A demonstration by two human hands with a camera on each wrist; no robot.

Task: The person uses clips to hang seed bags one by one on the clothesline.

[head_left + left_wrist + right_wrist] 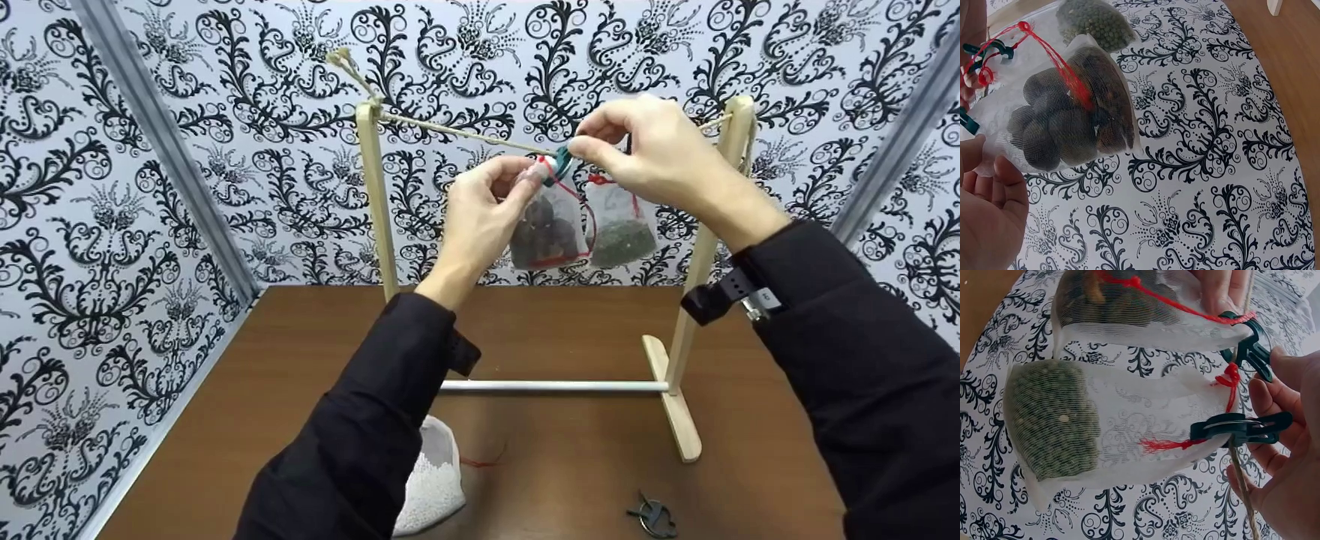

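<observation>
Backdrop: White wallpaper [292,187] with black scrollwork rises at 12 o'clock behind a brown wood-grain tabletop [315,352].
Stand: Two pale wooden posts, the left post [379,210] at 10 o'clock and the right post [701,259] at 3, carry a taut rope [457,133]; a white crossbar [555,386] runs low at 6.
Dark-filled mesh bag: Sheer, with dark, rounded lumps and a red drawstring, it hangs just below the rope, slightly toward 2 o'clock from centre.
Left hand [480,206]: Thumb and forefinger pinch the top of the dark-filled mesh bag [547,232].
Right hand [652,150]: Thumb and forefinger pinch the handles of a green spring clip [559,161] at the bag's top, beside the rope.
Green-filled mesh bag [622,240]: Hangs at the dark bag's 3 o'clock, a second green clip [1241,428] at its top edge on the rope.
Tabletop foreground: A white-filled mesh bag [433,484] lies between 6 and 7 o'clock, partly behind the left sleeve [360,420]; a loose clip [654,519] rests at 5.
</observation>
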